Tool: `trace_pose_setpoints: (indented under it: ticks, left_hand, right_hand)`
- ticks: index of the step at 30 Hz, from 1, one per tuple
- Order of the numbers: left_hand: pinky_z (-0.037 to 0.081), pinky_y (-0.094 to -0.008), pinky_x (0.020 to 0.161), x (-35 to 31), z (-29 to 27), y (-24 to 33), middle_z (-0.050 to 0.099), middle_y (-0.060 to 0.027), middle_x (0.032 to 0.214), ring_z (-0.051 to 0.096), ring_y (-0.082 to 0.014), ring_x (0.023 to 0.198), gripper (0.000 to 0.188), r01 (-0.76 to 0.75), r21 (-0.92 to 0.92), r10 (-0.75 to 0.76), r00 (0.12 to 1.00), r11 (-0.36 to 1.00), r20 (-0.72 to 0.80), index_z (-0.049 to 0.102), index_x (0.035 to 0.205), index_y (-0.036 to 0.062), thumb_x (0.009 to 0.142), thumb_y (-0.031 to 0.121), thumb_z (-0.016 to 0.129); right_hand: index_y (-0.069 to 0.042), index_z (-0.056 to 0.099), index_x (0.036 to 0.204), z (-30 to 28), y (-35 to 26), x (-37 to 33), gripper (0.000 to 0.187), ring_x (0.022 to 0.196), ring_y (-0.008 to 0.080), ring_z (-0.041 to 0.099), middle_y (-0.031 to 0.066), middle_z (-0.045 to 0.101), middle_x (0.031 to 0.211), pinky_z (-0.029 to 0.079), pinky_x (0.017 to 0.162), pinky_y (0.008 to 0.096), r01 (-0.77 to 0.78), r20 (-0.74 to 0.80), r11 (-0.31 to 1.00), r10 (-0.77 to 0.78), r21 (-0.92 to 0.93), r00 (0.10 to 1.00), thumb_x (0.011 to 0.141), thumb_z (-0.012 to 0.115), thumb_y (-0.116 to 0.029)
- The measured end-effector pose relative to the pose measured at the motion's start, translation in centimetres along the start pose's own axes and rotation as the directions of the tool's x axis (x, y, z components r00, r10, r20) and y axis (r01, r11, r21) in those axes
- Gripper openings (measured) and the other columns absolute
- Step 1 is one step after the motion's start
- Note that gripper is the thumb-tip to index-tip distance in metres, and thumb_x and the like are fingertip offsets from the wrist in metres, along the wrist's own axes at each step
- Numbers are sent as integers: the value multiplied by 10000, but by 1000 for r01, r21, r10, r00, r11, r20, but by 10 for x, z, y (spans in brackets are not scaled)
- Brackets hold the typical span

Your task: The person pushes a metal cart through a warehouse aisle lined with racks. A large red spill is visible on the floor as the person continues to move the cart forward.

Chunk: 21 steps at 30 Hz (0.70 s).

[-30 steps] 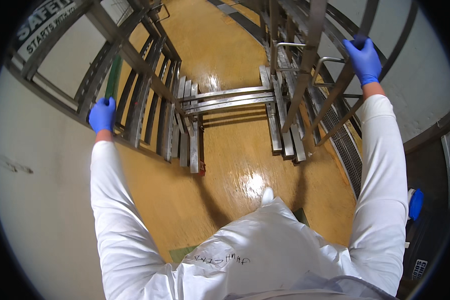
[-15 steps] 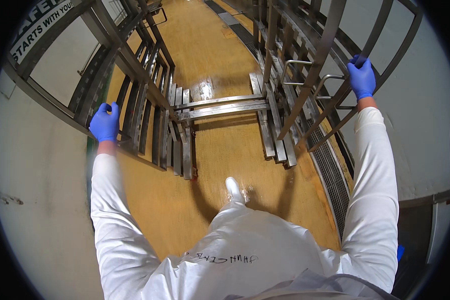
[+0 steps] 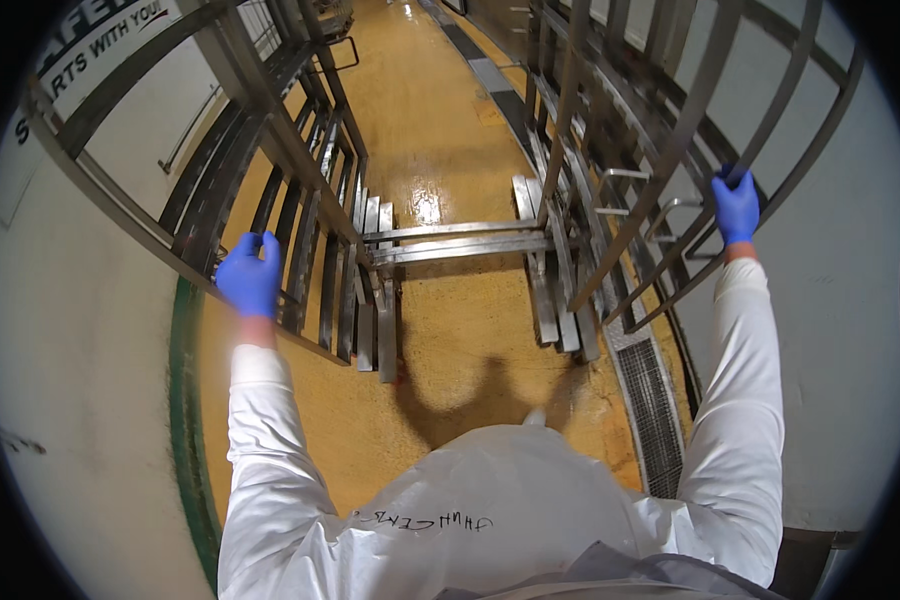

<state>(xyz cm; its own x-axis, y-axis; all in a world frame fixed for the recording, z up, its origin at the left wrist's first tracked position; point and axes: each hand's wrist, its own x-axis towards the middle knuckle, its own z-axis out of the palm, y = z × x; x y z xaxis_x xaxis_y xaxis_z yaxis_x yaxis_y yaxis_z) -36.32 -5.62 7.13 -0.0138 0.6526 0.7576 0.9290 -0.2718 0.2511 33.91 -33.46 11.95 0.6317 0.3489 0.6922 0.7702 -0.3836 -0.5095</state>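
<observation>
A tall stainless-steel rack trolley (image 3: 450, 240) stands open-framed in front of me on a yellow floor. My left hand (image 3: 250, 275), in a blue glove, grips the rack's left upright bar. My right hand (image 3: 735, 205), also gloved in blue, grips a bar on the rack's right side. Both arms are in white sleeves and stretch forward, and a white coat covers my body at the bottom of the view.
A pale wall (image 3: 80, 330) with a sign runs along the left, edged by a green strip at the floor. A metal drain grate (image 3: 655, 410) runs along the floor on the right beside a grey wall. The yellow corridor floor (image 3: 420, 130) stretches ahead.
The rack and I have moved forward along the corridor. My hands keep their grip on the same bars, and the wall sign has slid nearer at upper left.
</observation>
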Motion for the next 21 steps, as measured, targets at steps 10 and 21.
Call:
trace_pose_setpoints:
  ticks: [10,21]
  left_hand:
    - [517,-462,629,16,6,-39,725,-120,790,701,-352,734,312,-45,120,58,992,992,-109,742,902,147,956,421,601]
    - [524,-519,713,18,15,-28,722,-184,858,688,-414,814,403,103,148,-109,993,984,39,740,949,119,951,482,566]
  right_hand:
    - [-99,637,1126,-6,-33,-12,463,978,388,685,149,733,1027,526,877,450,-64,39,997,62,38,997,798,689,-422]
    - [-101,629,1146,-12,-39,-24,478,1018,365,692,141,736,1067,523,901,455,-124,113,991,130,-56,985,805,685,-431]
